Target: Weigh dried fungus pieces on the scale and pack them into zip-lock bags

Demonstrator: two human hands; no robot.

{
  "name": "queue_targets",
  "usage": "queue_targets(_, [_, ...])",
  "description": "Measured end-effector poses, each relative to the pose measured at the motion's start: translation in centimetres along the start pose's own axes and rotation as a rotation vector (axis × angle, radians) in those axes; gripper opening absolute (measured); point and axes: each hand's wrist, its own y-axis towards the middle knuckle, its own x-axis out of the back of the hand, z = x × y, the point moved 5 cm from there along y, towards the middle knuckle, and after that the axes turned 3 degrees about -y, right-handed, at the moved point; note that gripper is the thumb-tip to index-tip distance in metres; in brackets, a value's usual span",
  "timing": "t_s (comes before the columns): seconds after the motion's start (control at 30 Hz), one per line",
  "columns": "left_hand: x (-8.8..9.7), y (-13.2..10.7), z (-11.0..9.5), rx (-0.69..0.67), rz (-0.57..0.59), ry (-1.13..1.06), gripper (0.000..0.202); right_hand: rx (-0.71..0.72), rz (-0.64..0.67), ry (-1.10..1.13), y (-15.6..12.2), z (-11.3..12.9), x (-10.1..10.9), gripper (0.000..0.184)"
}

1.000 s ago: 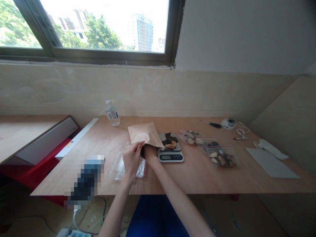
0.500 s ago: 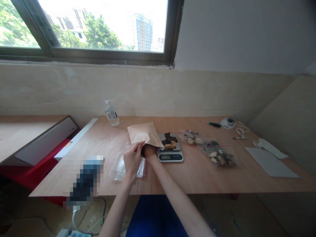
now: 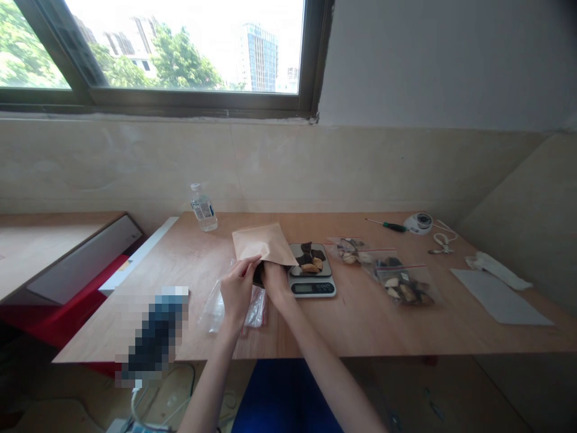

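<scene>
— Brown kraft paper, that pouch [image 3: 261, 243], held up over the near half of the tabletop [image 3: 360, 325], just left of the scale. What have the hands got?
— The left grip [image 3: 237, 290] is closed to a pinch on the pouch's lower edge. The right grip [image 3: 276, 281] is curled against the paper, its fingers hidden, so I can't tell whether it has the pouch or the dark piece [image 3: 258, 276] showing between the hands.
— And beneath them?
— A crumpled clear plastic bag [image 3: 234, 310]. Next comes the kitchen scale [image 3: 312, 287], with dark and tan pieces [image 3: 309, 258] heaped on its platform, the pouch's corner almost touching them.
— Risky?
— I'd judge so: a slackened pinch could drop the pouch, and that corner could knock pieces off the scale.
— Further off?
— Zip bags [image 3: 403, 287] of similar pieces, a grey sheet [image 3: 500, 296] near the right edge, then a water bottle [image 3: 203, 210] and a screwdriver [image 3: 387, 226] along the far edge, below the window [image 3: 180, 60].
</scene>
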Motion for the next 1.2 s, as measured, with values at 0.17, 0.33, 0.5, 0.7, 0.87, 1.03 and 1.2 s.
queue_targets(0.17, [0.6, 1.2, -0.1, 0.008, 0.002, 0.023, 0.022, 0.046, -0.057, 0.065, -4.1, 1.0, 3.9, 0.032])
queue_targets(0.33, [1.3, 2.4, 0.2, 0.018, -0.040, 0.049, 0.021, -0.019, -0.184, 0.357, -5.2, -1.6, 10.2, 0.020])
queue_targets(0.5, [1.2, 2.9, 0.5, 0.025, -0.052, 0.085, 0.021, -0.119, -0.278, 0.298, -1.8, -7.3, 12.5, 0.021])
queue_targets(0.7, [1.2, 3.1, 0.8, 0.034, -0.037, 0.093, 0.022, -0.027, -0.032, -0.113, 2.5, -9.2, 9.0, 0.026])
queue_targets(0.87, [1.5, 3.3, 1.2, 0.042, -0.039, 0.106, 0.023, -0.034, -0.124, -0.312, 0.0, -8.2, 9.6, 0.024])
queue_targets(1.03, [0.5, 2.9, 1.3, 0.058, -0.039, 0.109, 0.024, 0.099, -0.223, -0.042, -5.9, -4.2, 9.6, 0.032])
queue_targets(1.2, [-0.2, 2.3, 1.1, 0.068, -0.019, 0.124, 0.023, 0.274, -0.011, 0.090, -6.8, 0.8, 5.8, 0.041])
